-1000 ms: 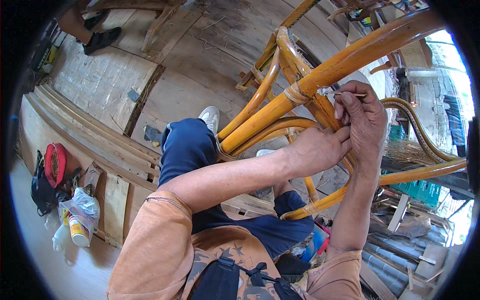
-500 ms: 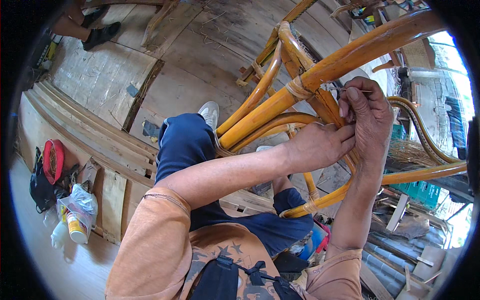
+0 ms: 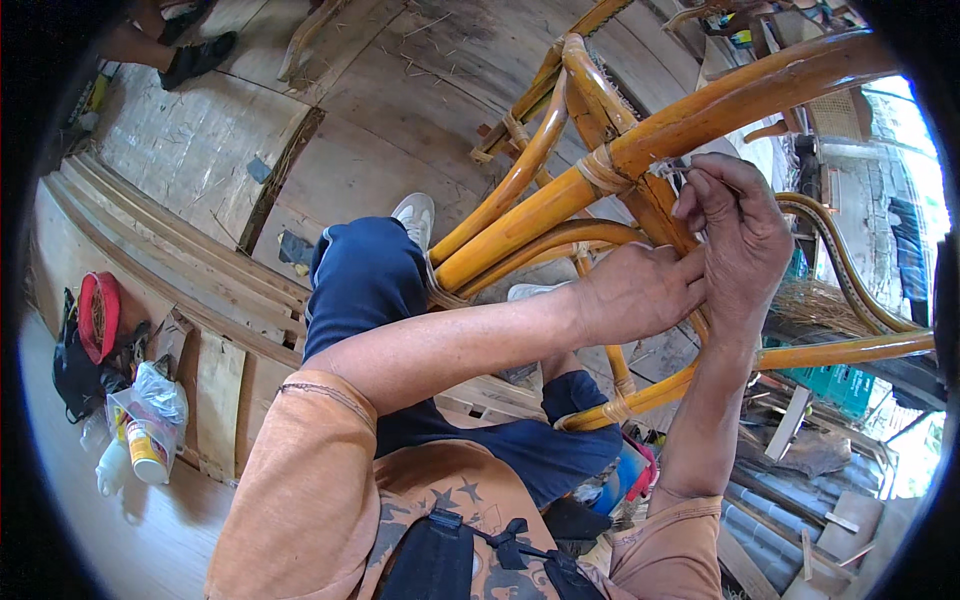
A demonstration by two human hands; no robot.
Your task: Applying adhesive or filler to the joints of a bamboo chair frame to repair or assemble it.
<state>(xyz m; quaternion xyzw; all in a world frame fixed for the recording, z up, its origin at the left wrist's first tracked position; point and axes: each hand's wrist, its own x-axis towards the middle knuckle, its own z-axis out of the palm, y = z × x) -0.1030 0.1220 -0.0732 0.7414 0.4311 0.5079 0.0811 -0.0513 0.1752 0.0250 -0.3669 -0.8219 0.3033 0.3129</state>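
A glossy orange-brown rattan furniture frame (image 3: 530, 225) leans across my lap, with pale binding (image 3: 601, 172) wrapped round a joint of its poles. My right hand (image 3: 742, 225) is closed in a pinch on a thin stick-like piece, mostly hidden by the fingers. Its end reaches a whitish scrap (image 3: 663, 169) at the pole just right of the binding. Below, my left hand (image 3: 640, 290) is closed, its fingertips against the heel of my right hand and beside a slanting pole. What it holds, if anything, is hidden.
Curved rattan arms (image 3: 850, 350) extend to the right. Long wooden boards (image 3: 190, 255) lie at the left, near a red-rimmed bag (image 3: 100, 318) and a plastic bag with a bottle (image 3: 150, 450). Another person's foot (image 3: 197, 60) is at the upper left. A green crate (image 3: 840, 388) stands right.
My right hand has shifted slightly right, and more of the whitish scrap shows at the joint. My left hand stays closed beside it. The view has moved a little.
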